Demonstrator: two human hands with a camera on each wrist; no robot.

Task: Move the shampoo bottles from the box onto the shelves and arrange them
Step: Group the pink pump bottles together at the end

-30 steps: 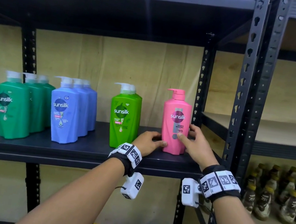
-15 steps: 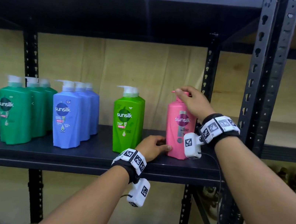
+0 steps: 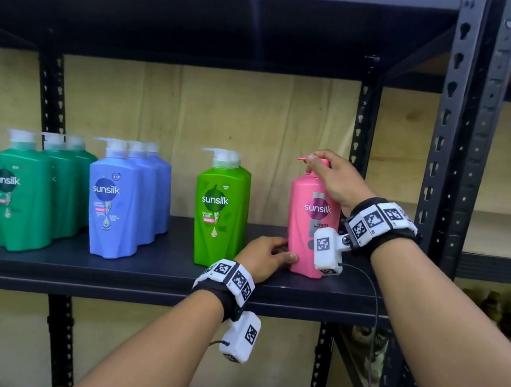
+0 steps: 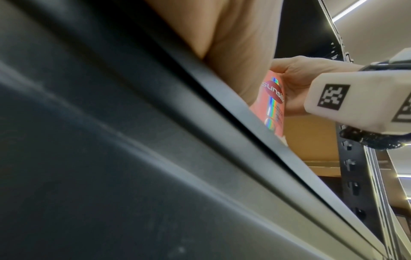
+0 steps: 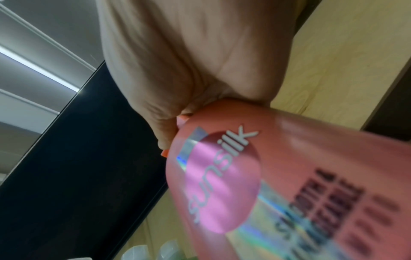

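Up from the bottle's side a second ago, your right hand (image 3: 330, 175) now curls over the pump head of the pink bottle (image 3: 307, 235), right of centre in the head view. Your left hand (image 3: 266, 257) grips its base on the dark shelf (image 3: 134, 271). It stands upright, apart from the green bottle (image 3: 219, 211); blue bottles (image 3: 125, 203) and dark green bottles (image 3: 30, 191) line the left.

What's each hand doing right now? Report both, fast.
Left hand: fingers curled against the base of the pink shampoo bottle, steadying it on the shelf.
Right hand: gripping that bottle's pump top.
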